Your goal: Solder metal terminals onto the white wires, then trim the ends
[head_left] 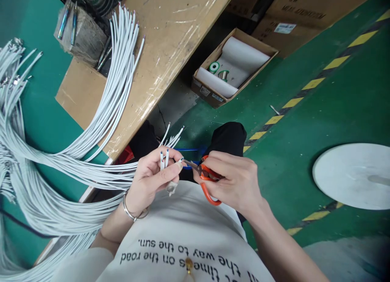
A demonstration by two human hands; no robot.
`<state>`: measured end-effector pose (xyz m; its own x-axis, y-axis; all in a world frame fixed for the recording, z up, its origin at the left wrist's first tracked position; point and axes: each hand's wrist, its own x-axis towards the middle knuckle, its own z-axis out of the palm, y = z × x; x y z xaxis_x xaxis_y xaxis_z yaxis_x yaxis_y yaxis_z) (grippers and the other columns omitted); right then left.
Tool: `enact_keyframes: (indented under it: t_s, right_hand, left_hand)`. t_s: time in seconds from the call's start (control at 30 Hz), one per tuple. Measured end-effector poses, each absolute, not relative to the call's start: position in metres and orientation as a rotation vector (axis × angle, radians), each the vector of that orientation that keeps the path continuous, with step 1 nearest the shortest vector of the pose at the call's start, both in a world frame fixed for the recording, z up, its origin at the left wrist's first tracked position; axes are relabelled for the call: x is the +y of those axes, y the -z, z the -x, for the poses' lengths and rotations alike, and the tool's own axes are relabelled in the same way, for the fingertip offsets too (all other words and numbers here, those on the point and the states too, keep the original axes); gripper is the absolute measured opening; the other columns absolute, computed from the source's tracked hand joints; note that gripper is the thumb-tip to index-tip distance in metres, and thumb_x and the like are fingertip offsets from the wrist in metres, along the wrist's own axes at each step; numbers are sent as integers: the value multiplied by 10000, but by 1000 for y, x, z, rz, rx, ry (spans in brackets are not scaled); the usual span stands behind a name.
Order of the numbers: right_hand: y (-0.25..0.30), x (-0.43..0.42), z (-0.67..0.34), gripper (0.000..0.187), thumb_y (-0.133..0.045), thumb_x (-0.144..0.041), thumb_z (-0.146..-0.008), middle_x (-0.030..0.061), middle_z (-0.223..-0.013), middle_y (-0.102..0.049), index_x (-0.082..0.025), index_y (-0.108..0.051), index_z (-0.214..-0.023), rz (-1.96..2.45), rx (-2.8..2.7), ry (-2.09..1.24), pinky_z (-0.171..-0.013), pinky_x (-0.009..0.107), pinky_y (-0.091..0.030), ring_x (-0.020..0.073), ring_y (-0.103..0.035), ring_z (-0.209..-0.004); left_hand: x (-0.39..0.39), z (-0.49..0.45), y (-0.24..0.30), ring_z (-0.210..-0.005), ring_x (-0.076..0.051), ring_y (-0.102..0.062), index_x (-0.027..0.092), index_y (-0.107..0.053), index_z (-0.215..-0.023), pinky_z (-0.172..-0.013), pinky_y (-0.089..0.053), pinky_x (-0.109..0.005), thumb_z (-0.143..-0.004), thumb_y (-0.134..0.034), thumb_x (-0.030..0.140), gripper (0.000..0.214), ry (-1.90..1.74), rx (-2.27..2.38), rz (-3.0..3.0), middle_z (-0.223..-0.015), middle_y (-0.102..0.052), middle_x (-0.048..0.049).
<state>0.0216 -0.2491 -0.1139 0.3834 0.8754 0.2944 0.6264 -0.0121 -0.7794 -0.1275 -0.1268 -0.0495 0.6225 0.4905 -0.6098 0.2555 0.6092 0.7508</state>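
My left hand (155, 174) is closed round a bunch of white cables (118, 174), with a few cut ends standing up between its fingers. One cable end is pinched between thumb and forefinger and points right. In my right hand (234, 178) is a pair of scissors (210, 196) with orange handles. Their blade tips meet the pinched cable end; whether the blades are fully closed is too small to tell. More cable ends stick out beyond the left fingers. A small whitish scrap hangs below the left hand.
Bundles of white cables (70, 213) spread over the green table (42, 99) on the left. Soldering-type pens rest on a block (83, 38) by the cardboard-covered bench edge (158, 71). A carton (213, 99) with wire spools stands on the floor. A white round stool (344, 176) is at right.
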Motion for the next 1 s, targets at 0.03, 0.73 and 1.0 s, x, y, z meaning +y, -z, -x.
enact_keyframes:
  t_s: [0.03, 0.73, 1.0]
  right_hand:
    - [114, -249, -22, 392, -601, -62, -834, -50, -584, -351, -217, -352, -575, 1723, -1329, -339, -478, 276, -238, 92, -281, -532]
    - [119, -248, -22, 425, -619, -116, -877, -55, -554, -355, -208, -378, -539, 1723, -1349, -250, -459, 260, -239, 83, -288, -500]
    - [119, -242, -5, 376, -658, -50, -762, -62, -509, -373, -196, -411, -519, 1708, -1121, -224, -444, 259, -204, 71, -312, -473]
  left_hand:
    - [-127, 128, 49, -456, -15, -370, 194, -739, -974, -386, -191, -115, -891, -844, 360, 214, -156, 923, -938, -633, -625, 29]
    - [-124, 128, 49, -446, -34, -369, 175, -763, -976, -387, -150, -154, -865, -848, 367, 238, -113, 973, -895, -644, -672, -3]
    - [-126, 124, 47, -483, -47, -429, 175, -774, -959, -391, -198, -157, -846, -865, 368, 241, -151, 1001, -950, -723, -700, -22]
